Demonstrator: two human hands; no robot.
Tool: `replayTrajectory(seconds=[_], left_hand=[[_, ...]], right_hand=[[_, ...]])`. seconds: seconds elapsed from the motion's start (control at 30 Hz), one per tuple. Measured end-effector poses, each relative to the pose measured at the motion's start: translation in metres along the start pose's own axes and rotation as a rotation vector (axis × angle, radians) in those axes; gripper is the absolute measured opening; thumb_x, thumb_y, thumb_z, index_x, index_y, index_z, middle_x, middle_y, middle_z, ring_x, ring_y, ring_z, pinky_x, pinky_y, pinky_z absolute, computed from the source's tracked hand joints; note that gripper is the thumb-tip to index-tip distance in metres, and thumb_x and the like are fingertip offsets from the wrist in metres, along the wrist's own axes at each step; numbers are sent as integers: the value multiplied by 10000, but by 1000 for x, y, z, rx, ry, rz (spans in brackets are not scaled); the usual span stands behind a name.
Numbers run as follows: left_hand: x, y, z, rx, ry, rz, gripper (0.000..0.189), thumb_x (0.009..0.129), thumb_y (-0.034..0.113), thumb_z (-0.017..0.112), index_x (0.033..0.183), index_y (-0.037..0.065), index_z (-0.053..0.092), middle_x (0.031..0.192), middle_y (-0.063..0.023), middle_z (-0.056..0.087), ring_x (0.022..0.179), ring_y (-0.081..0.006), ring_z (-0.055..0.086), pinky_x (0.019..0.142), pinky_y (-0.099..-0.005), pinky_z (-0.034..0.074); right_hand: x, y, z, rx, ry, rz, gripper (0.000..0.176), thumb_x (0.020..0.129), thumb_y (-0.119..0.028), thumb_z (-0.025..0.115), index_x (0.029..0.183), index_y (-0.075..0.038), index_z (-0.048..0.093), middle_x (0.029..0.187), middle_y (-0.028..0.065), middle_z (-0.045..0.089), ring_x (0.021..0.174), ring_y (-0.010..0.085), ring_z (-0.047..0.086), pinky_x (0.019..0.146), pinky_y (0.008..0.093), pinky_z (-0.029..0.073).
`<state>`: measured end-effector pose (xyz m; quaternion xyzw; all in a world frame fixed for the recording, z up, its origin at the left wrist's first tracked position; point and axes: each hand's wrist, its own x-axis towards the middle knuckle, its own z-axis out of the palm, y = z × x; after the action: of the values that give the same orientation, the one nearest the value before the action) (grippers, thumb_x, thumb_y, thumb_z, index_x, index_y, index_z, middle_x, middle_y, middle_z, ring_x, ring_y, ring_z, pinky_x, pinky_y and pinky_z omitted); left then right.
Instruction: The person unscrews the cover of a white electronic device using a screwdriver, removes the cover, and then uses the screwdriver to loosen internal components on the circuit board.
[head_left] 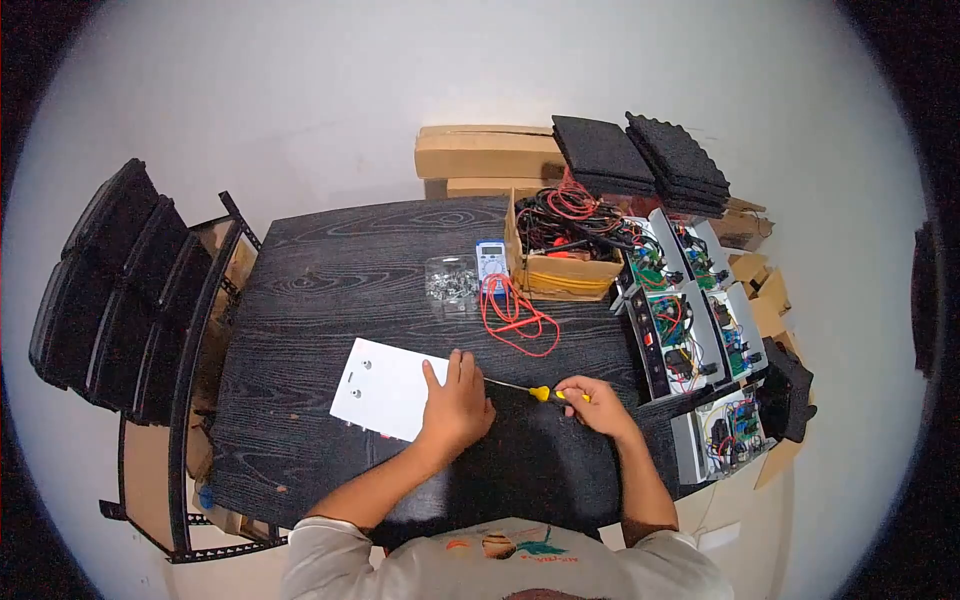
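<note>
A white metal enclosure (388, 392) lies on the dark wood-grain table, tilted in line with my left forearm. My left hand (457, 405) rests over its right end, fingers wrapped at that edge and thumb on the top face. In my right hand (590, 405) is a screwdriver (541, 394) with a yellow and black handle. Its thin shaft points left, toward the enclosure's right side, and the tip is hidden behind my left hand. Beyond them are a multimeter (491, 261) with red leads (520, 323) and a clear bag of small metal parts (452, 284).
A cardboard box (568, 278) full of cables stands at the table's back right. Several opened units with circuit boards (672, 330) line the right edge. Black foam sheets (602, 150) and long cartons (487, 153) are behind. A metal rack (205, 330) with black cases (125, 290) stands left.
</note>
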<state>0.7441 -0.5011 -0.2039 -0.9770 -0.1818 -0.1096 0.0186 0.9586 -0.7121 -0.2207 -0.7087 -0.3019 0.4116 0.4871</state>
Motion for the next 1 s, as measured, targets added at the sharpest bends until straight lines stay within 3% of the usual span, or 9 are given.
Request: replayTrajectory(seconds=[0.1, 0.2, 0.4, 0.5, 0.7, 0.8, 0.87, 0.93, 1.0], left_hand=[[0, 1, -2, 5, 4, 5, 593, 904, 384, 663, 1271, -81, 638, 1484, -236, 479, 1480, -400, 378, 1129, -765, 325], [0, 0, -4, -20, -10, 3, 579, 898, 377, 668, 1255, -79, 642, 1483, -236, 481, 1476, -404, 383, 1124, -762, 335], [-1, -1, -4, -64, 32, 1, 576, 882, 352, 684, 1252, -86, 634, 1481, -242, 475, 1470, -407, 391, 1126, -757, 338], [-1, 0, -4, -65, 30, -8, 587, 880, 349, 686, 1266, -89, 624, 1482, -244, 471, 1470, -407, 392, 1128, -756, 335], [0, 1, -7, -73, 8, -11, 606, 871, 334, 690, 1293, -94, 614, 1489, -247, 469, 1469, -407, 398, 1127, -764, 328], [0, 1, -9, -86, 9, -9, 613, 864, 319, 684, 1308, -98, 617, 1492, -253, 471, 1468, -401, 407, 1114, -780, 328], [0, 1, -9, -82, 11, -3, 612, 864, 320, 683, 1306, -98, 618, 1490, -250, 473, 1468, -397, 407, 1112, -778, 331], [0, 0, -8, -74, 8, -3, 610, 865, 319, 682, 1306, -98, 618, 1487, -248, 473, 1469, -395, 407, 1114, -778, 328], [0, 0, -8, -61, 9, -2, 606, 865, 328, 692, 1293, -94, 617, 1487, -245, 473, 1468, -396, 405, 1117, -773, 329]], right_hand=[[1, 6, 1, -169, 108, -352, 379, 833, -102, 879, 1166, -61, 703, 931, -10, 643, 889, 125, 626, 826, 285, 507], [3, 8, 1, -324, 149, -477, 359, 821, -101, 888, 1131, -53, 714, 932, -9, 645, 898, 134, 631, 844, 293, 511], [2, 10, 2, -149, 82, -305, 307, 907, -112, 824, 1192, -41, 735, 1065, 44, 741, 882, 130, 639, 856, 299, 519], [4, 5, -6, -154, -43, 115, 318, 933, -115, 803, 1234, -41, 732, 1135, 65, 756, 932, 133, 662, 897, 304, 524], [2, 9, -1, -338, 114, -446, 286, 967, -128, 769, 1231, -32, 721, 1042, 46, 760, 922, 127, 679, 865, 294, 539], [0, 8, 2, -232, 58, -327, 301, 946, -113, 787, 1228, -36, 716, 1038, 36, 748, 917, 126, 667, 872, 291, 535], [4, 7, -4, -62, -44, 53, 332, 917, -106, 815, 1227, -44, 715, 1060, 33, 737, 954, 123, 659, 913, 298, 526], [5, 9, -5, 3, -54, 115, 344, 907, -110, 827, 1226, -48, 716, 1068, 31, 731, 958, 121, 652, 926, 297, 521], [4, 13, 2, -37, 26, -142, 337, 916, -125, 823, 1227, -49, 718, 1062, 30, 730, 928, 120, 645, 910, 288, 521]])
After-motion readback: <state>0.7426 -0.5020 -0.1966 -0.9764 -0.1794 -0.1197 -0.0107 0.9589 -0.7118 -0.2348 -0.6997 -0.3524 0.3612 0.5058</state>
